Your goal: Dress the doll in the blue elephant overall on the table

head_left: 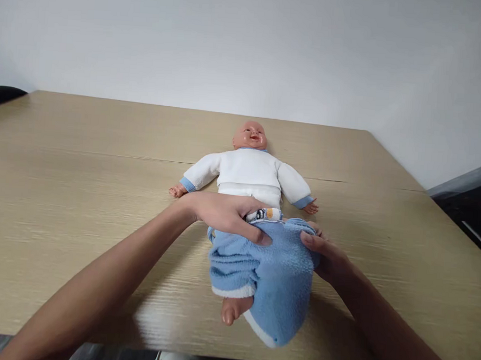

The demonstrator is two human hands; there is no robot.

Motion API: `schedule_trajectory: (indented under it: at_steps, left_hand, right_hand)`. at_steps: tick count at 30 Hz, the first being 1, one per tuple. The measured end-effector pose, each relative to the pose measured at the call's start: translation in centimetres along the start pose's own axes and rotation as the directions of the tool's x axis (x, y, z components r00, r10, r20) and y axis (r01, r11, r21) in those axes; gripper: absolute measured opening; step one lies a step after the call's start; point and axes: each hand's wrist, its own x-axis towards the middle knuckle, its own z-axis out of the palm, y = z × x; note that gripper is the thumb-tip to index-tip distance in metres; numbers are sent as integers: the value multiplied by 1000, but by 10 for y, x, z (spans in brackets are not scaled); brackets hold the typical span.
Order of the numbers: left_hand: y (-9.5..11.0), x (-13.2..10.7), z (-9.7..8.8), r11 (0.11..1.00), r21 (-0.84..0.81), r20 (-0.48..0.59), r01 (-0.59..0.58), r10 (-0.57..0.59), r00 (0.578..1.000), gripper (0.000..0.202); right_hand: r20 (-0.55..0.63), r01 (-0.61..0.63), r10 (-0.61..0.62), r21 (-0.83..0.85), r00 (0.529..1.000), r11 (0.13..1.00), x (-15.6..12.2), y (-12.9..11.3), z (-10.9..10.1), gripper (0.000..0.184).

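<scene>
A baby doll (pixel 248 172) lies on its back on the wooden table (pixel 80 192), head pointing away from me. It wears a white top and fleecy light blue trousers (pixel 267 274). My left hand (pixel 226 214) reaches across its waist, fingers curled over the trousers' waistband. My right hand (pixel 325 256) grips the blue fabric at the doll's right hip. One bare foot (pixel 230 311) sticks out of the left trouser leg; the other leg is covered by the fabric. A printed nappy edge (pixel 267 214) shows at the waist.
A white wall rises behind the table. A dark chair back (pixel 1 95) shows at the far left. Dark furniture (pixel 471 205) stands beyond the table's right edge. The table's near edge runs just below the doll's feet.
</scene>
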Motion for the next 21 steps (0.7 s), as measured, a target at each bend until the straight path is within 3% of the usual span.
schedule_trajectory:
  at_steps: [5, 12, 14, 17, 21]
  left_hand:
    - [0, 3, 1, 999, -15, 74, 34, -33, 997, 31]
    - [-8, 5, 4, 992, -125, 131, 12, 5, 991, 61]
    - [-8, 7, 5, 994, -104, 145, 28, -13, 989, 54]
    - [-9, 9, 6, 996, -87, 184, 18, -2, 983, 27]
    - [-10, 6, 2, 996, -66, 103, -57, 63, 993, 20]
  right_hand:
    - [5, -56, 56, 17, 998, 998, 2, 0, 3, 48]
    - [-20, -75, 74, -18, 997, 997, 1, 7, 3, 55]
    - [-28, -84, 83, -27, 996, 996, -1, 9, 3, 56]
    - [-10, -47, 46, -78, 999, 996, -5, 9, 2, 51]
    - [56, 23, -14, -166, 998, 986, -8, 5, 1, 43]
